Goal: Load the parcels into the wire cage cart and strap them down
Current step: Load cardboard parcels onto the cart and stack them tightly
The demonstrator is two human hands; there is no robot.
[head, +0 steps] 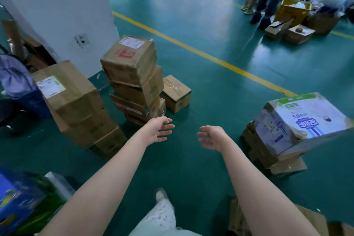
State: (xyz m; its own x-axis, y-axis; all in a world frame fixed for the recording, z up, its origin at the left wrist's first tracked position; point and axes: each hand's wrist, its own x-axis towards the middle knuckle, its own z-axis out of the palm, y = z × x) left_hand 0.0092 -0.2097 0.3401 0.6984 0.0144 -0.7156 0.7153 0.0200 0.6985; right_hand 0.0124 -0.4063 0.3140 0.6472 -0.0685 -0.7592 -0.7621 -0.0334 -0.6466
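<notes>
Left hand (160,129): fingers spread and relaxed, holding nothing, above the floor (201,86).
Right hand (211,137): also slack-fingered and empty, palm facing the left.
Parcels: brown stack (132,74) just beyond the left hand; second stack (76,101) further left; printed box (298,120) topping a pile at right.

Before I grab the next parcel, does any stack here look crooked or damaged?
Yes. The middle stack is crooked: its boxes are twisted against each other and it looks to lean. On the right, the white printed box sits tilted, overhanging the brown boxes beneath, with scuffed, torn-looking edges.
</notes>
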